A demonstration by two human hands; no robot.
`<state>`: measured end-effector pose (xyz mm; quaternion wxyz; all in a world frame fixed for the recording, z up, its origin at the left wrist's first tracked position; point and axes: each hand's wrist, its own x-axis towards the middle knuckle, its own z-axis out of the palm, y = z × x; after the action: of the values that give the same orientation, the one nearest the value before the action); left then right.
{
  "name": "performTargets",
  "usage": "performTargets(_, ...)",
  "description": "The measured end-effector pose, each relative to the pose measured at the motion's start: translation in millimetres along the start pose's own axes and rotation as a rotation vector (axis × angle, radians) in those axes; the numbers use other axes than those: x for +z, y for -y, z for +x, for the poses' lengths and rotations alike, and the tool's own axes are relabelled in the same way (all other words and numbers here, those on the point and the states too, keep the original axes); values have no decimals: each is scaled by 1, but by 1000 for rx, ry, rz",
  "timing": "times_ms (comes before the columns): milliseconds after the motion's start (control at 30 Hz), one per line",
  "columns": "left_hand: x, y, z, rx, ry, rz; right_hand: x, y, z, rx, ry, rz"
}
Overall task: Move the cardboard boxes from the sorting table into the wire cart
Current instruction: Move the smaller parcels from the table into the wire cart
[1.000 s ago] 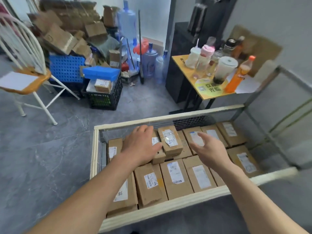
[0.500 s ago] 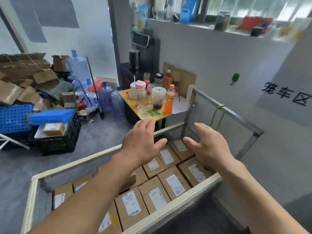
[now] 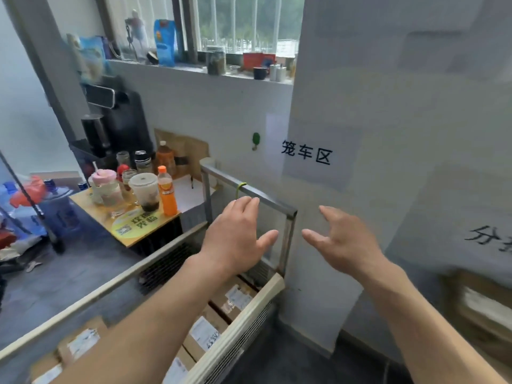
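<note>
Standing at seven o'clock, the wire cart [image 3: 243,317] holds labelled cardboard boxes [image 3: 206,332], laid flat side by side on its floor. At nine o'clock a small yellow table [image 3: 99,217] carries cups. Above the cart's far corner, the left hand [image 3: 238,236] and right hand [image 3: 345,241] hang in the air, each grip apart, fingers spread, holding nothing. An orange bottle [image 3: 168,195] stands on the table's right edge.

Cardboard boxes [image 3: 203,332] lie in the wire cart [image 3: 243,317], small table [image 3: 122,220] behind.
</note>
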<state>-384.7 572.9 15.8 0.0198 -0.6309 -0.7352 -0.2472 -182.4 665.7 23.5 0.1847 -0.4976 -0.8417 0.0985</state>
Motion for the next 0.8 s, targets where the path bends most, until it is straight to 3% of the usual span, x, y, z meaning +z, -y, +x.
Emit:
performTargets(467,99,-129,104,356,195,-169,-63,-134,-19,490,-123,-138)
performTargets(800,156,-198,157,643,356,-299,-83,-181,-40,790,-257,-228)
